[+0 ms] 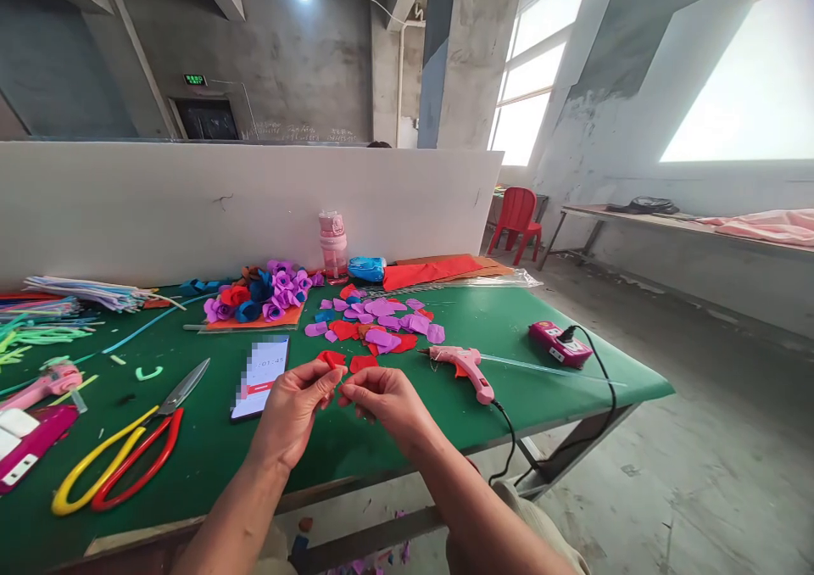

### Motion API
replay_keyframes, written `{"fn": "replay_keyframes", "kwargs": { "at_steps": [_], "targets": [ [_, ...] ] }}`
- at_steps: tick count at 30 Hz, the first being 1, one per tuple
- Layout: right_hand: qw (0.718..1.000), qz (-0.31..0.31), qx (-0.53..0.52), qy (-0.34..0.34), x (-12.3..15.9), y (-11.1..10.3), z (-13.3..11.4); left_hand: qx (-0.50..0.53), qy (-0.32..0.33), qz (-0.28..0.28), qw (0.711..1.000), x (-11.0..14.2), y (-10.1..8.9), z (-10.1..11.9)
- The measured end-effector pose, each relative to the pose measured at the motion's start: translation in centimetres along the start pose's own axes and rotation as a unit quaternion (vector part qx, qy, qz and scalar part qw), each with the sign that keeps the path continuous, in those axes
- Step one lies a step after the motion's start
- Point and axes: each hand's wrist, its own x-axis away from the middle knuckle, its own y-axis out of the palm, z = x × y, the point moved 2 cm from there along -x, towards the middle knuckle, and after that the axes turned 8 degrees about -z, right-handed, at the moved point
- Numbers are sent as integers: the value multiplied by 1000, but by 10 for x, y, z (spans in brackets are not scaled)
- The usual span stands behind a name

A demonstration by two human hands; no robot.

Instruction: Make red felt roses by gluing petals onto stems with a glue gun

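My left hand (298, 405) is closed in a pinch on a small red petal (331, 359), held just above the table near its front edge. Right beside it, fingertips almost touching, my right hand (389, 401) is also pinched; whatever lies between its fingers is too small to make out. Another red petal (364, 363) shows just beyond the right fingers. Loose purple, red and blue petals (381, 307) are scattered farther back. A pink glue gun (467, 367) with a clear glue stick lies to the right of my hands.
Yellow-and-red-handled scissors (136, 448) and a phone (259, 376) lie on the left. Finished-looking flowers (273, 291) are bunched behind them. A pink bottle (333, 248) stands against the white board (254, 202). The power socket (560, 343) and its cord sit at right.
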Motion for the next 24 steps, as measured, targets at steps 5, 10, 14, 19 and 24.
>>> {"fn": "replay_keyframes", "kwargs": {
  "at_steps": [5,10,14,19,24],
  "targets": [
    [999,35,-19,-11,0,5,2,31,-6,-14,999,-2,0,-5],
    [1000,25,-16,-6,-1,3,1,-21,21,-43,999,0,1,-3],
    [998,26,54,-23,1,-8,-12,-27,-2,-30,999,5,1,0],
    [998,17,16,-64,4,-13,-26,-44,-74,-125,988,11,13,1],
    [997,-20,-34,-63,5,-9,-21,-44,-81,-137,986,12,19,-1]
  ]
}}
